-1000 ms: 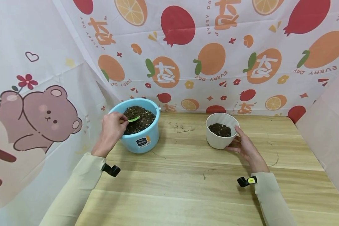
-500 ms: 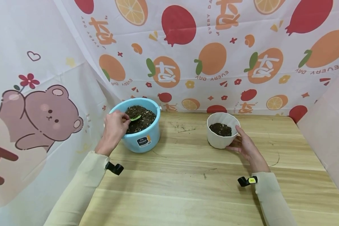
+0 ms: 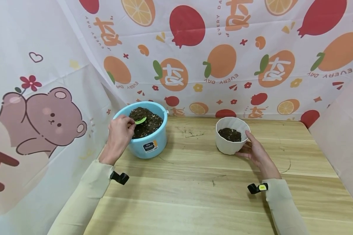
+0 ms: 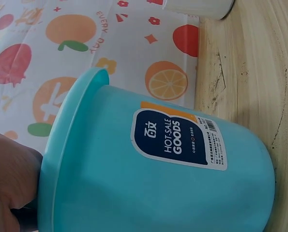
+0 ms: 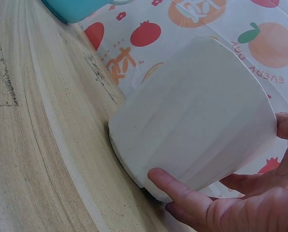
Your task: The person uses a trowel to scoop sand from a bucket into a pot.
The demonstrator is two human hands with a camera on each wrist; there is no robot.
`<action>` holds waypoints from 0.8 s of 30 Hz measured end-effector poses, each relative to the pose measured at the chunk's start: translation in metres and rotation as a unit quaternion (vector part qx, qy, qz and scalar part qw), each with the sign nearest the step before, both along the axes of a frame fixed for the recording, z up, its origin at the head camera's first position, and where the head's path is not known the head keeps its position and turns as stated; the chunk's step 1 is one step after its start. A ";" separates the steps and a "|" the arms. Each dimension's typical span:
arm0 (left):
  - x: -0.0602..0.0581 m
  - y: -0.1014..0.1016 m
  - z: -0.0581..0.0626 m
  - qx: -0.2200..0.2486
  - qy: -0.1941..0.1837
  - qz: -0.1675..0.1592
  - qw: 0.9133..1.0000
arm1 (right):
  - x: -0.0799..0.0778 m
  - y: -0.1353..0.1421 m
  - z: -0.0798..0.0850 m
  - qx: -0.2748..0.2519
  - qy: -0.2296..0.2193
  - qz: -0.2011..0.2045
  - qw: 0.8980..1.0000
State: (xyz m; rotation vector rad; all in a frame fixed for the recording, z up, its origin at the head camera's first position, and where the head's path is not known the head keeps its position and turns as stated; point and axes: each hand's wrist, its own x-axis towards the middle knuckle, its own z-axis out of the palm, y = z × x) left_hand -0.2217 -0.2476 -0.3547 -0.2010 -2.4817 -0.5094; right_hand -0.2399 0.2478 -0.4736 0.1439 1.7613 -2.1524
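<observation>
My left hand [image 3: 120, 133] reaches over the near left rim of a light-blue bucket [image 3: 147, 148] filled with dark soil [image 3: 151, 125]. Its fingers pinch a small bright-green scoop [image 3: 141, 120], whose blade lies at the soil; the handle is hidden in the hand. In the left wrist view the bucket's wall [image 4: 153, 193] fills much of the picture, and the scoop is out of sight. To the right, a white faceted flower pot [image 3: 227, 147] stands on the table with some soil inside. My right hand [image 3: 257, 151] holds its right side, thumb at the rim and fingers lower on the wall [image 5: 192, 116].
The wooden table [image 3: 191, 195] carries both containers, with a wide gap between them. Dark soil crumbs [image 3: 194, 134] lie between and in front of them. A fruit-print cloth [image 3: 206, 81] hangs behind, and a bear-print cloth [image 3: 58, 120] closes off the left side.
The scoop's blade has risen slightly and shows more green at the soil. The left hand has shifted only a little; the right hand and pot hold their place.
</observation>
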 end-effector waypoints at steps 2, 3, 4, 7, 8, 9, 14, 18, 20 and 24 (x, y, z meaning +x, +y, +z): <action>0.001 0.000 0.000 0.002 0.005 -0.001 1.000 | 0.000 0.000 0.000 0.001 0.001 -0.001 1.000; 0.002 0.000 0.000 0.002 0.008 0.000 1.000 | 0.000 0.000 0.000 0.000 0.001 0.000 1.000; 0.003 0.000 0.000 0.003 0.011 0.000 1.000 | 0.000 0.000 0.000 0.000 0.001 -0.001 1.000; 0.005 0.000 -0.001 0.005 0.025 -0.001 1.000 | 0.001 0.000 0.001 -0.002 0.003 0.002 1.000; 0.006 0.000 -0.001 0.006 0.032 -0.001 0.999 | 0.001 0.000 0.001 -0.003 0.003 0.001 1.000; 0.007 0.000 -0.001 0.006 0.038 -0.002 0.999 | 0.001 0.000 0.001 -0.003 0.003 0.001 1.000; 0.013 0.002 -0.001 0.007 0.067 -0.006 0.998 | 0.002 0.000 0.002 -0.002 0.003 0.003 1.000; 0.017 0.004 -0.001 0.008 0.084 -0.009 0.996 | 0.002 -0.001 0.003 -0.002 0.005 0.006 1.000; 0.019 0.006 0.000 0.009 0.090 -0.010 0.996 | 0.003 -0.001 0.003 -0.004 0.004 0.006 1.000; 0.022 0.010 0.001 0.006 0.093 -0.012 0.996 | 0.003 -0.001 0.003 -0.003 0.002 0.006 1.000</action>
